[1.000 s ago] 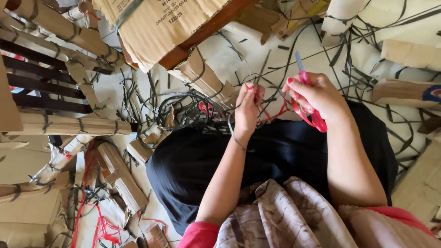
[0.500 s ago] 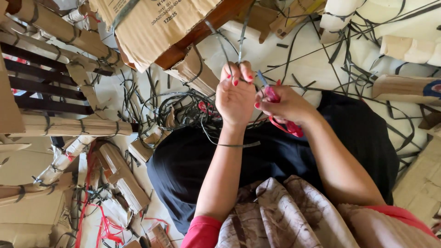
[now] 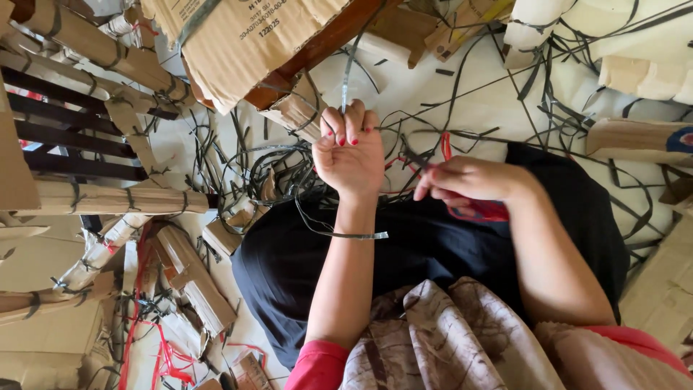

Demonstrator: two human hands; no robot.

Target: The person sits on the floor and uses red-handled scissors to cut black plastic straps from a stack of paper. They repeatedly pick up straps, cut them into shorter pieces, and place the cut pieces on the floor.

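Cardboard bundles [image 3: 94, 198] lie far left; my left hand [image 3: 350, 152] is clenched around a dark strap [image 3: 346, 72] held upward, my right hand [image 3: 469, 180] closed on red-handled scissors [image 3: 480, 209] just beside it

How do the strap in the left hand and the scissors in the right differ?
The thin dark plastic strap is long and bendy; the red-handled scissors are short and rigid. The left hand fists around the strap; the right hand mostly hides the scissors. Both are gripped.
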